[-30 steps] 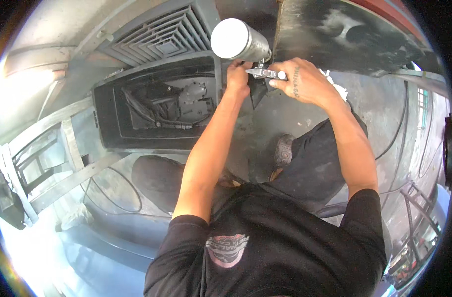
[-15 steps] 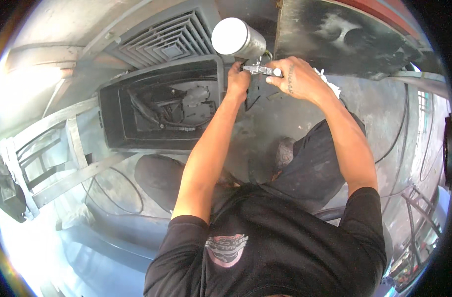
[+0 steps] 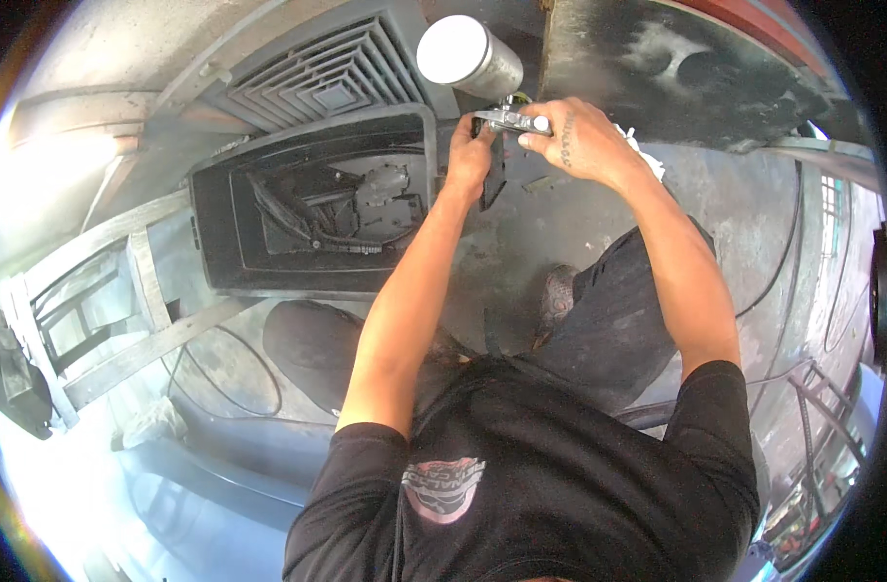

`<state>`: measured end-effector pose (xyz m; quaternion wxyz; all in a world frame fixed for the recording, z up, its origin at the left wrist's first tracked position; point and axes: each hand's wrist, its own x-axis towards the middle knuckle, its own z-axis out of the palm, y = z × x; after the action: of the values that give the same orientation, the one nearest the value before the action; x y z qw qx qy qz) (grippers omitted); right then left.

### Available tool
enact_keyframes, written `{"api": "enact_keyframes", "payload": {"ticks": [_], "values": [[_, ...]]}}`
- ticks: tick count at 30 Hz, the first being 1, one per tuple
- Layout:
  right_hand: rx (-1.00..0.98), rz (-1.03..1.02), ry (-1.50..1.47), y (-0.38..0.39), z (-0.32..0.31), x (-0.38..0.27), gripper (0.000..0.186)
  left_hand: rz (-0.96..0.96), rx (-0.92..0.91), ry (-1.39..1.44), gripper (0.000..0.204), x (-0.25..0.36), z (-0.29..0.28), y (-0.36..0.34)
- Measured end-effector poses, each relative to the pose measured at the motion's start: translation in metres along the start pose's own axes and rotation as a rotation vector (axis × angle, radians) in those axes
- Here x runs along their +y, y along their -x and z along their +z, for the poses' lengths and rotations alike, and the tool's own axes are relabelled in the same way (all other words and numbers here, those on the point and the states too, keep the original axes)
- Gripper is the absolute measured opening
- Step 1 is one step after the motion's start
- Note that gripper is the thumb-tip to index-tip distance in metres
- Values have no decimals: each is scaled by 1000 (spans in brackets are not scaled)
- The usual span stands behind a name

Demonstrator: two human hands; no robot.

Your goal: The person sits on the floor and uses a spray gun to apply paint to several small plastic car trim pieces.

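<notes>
My right hand [image 3: 587, 144] is closed around a silver spray gun [image 3: 509, 120]. The gun carries a metal cup [image 3: 502, 73] with a round white lid [image 3: 453, 50] on top. Close in front of the gun, my left hand [image 3: 470, 160] is closed on a small dark flat part [image 3: 494, 175], which hangs beside the fingers. The part's full shape is hidden by the hand and the gun. Left of my left hand stands a black rectangular tub [image 3: 312, 281] with several dark plastic pieces [image 3: 351, 209] lying in it.
A square slatted vent [image 3: 332, 87] sits behind the tub. A dark paint-stained panel [image 3: 676, 78] stands at the upper right. To the left is a grey frame [image 3: 147, 276], with a blue-grey curved panel [image 3: 220, 485] below it. A hose [image 3: 788, 262] runs along the floor at right.
The spray gun has tilted slightly and shifted a little, its cup lid dipping down and right less than before. The dark part has turned, showing a broader face beside my left hand.
</notes>
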<state>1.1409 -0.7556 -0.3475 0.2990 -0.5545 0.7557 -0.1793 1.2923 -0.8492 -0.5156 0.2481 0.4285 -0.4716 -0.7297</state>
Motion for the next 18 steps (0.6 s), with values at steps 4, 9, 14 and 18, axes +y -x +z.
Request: {"api": "enact_keyframes", "payload": {"ticks": [4, 9, 14, 18], "values": [[57, -13, 16, -1, 3, 8, 30, 44, 93, -63, 31, 8, 8, 6], [-36, -37, 10, -4, 0, 5, 34, 18, 13, -207, 35, -12, -8, -3], [38, -5, 17, -4, 0, 6, 40, 40, 42, -183, 37, 10, 4, 13], [29, 8, 21, -4, -4, 4, 44, 49, 41, -169, 38, 17, 6, 19]]}}
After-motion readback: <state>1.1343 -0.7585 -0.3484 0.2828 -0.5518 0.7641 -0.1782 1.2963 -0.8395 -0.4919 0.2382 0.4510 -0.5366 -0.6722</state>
